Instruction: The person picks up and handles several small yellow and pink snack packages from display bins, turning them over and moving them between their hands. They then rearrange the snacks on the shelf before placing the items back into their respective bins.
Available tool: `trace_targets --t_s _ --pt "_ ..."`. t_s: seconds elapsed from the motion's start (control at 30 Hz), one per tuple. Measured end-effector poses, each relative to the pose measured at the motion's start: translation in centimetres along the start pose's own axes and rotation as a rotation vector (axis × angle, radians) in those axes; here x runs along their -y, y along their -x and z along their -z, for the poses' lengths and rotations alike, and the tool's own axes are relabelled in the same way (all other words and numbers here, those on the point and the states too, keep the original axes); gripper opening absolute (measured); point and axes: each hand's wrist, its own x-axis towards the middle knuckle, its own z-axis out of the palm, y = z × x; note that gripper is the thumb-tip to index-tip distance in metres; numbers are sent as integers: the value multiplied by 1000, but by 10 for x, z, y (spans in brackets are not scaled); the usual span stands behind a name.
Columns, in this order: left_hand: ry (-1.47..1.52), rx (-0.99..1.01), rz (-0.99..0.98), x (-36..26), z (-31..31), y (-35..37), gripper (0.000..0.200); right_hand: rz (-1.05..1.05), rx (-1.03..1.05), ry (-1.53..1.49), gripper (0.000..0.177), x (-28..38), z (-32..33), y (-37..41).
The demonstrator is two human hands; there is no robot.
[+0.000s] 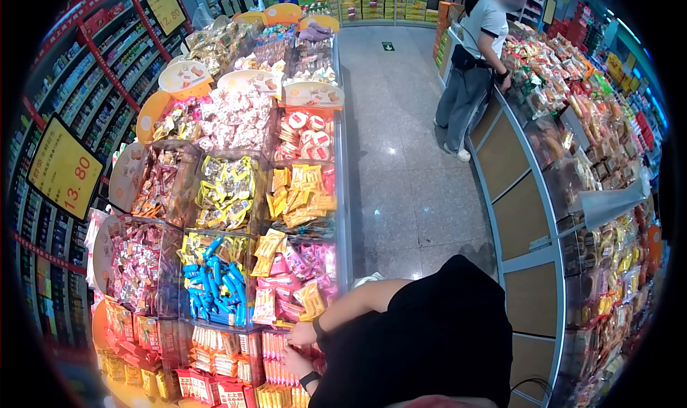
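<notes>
Right hand: the right hand [302,333] reaches across the body to the near end of the table [342,215]; it lies on the top edge of the red-pink packets [275,347] and has a dark band [317,327] on the wrist
Right grip: the fingers bend down to the packets, but they are too small in the picture, so I cannot tell if the grip is closed on one
Left hand: the left hand [292,361] is just below the right one, closer to the body, and touches the same packets; a watch [309,379] is on the wrist
Left grip: the fingers seem a little spread over the packets; I cannot tell if it is open or holding
Packets: thin, standing on edge in a tight row in a low bin, directly left of both hands; their long side seems to run from the far wall to the near wall
Nearer hand: both touch the row, the right at its far part, the left at its near part
Neighbours: orange packets [222,351] further left, pink bags [300,265] and blue packets [215,286] in the bins behind, yellow packets [275,397] in front
In the way: the packets press tightly together
Further away: another person [472,65] stands well apart on the grey floor [408,158]; a yellow price sign [66,168] hangs at the left
</notes>
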Motion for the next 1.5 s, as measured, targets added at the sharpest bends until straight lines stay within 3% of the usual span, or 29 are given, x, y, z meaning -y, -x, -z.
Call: trace_targets --t_s 0.43,0.53,0.6,0.7,0.73,0.93,1.0,1.03,1.07,1.1,1.13,1.17,1.2,1.23,1.3,1.4,1.5 --pt "117 47 -14 -2 8 2 42 -41 22 -118 20 -7 -29 -6" --pt "101 36 -24 -6 21 4 39 -202 75 -182 21 -3 -18 -4" --pt "73 19 -38 -3 21 6 38 -6 98 -52 20 -3 -12 -5" --pt "111 45 -29 10 10 0 34 -162 160 -94 19 4 -9 -8" --pt "125 59 -22 10 11 -1 34 -11 123 -12 19 7 -8 -4" --pt "230 109 -9 7 22 0 34 -191 144 -184 22 0 -11 -7" --pt "262 50 -28 12 11 -5 37 -94 108 -170 19 1 -11 -7" --pt "343 44 -207 20 11 -7 35 95 68 -210 13 -9 -22 -5" --pt "523 -2 -186 23 4 -8 36 105 97 -137 11 -3 -7 -4" --pt "477 221 -37 8 49 -8 35 -32 227 -179 13 0 1 -6" --pt "579 119 -46 16 24 -7 28 129 -15 -431 15 -6 -11 0" --pt "391 144 -27 17 24 -6 21 119 30 -510 15 -3 -3 0" --pt "521 -27 -72 12 38 -6 17 62 210 -291 19 2 19 -6" --pt "390 -12 -41 17 30 -6 15 -40 255 -116 24 11 34 -10" --pt "430 -128 1 19 12 -1 15 -63 74 -189 25 2 16 -4" --pt "397 -200 91 13 9 7 17 -58 163 -221 14 3 37 -9" --pt "475 -168 191 15 11 5 24 -48 158 -229 18 2 33 -9"
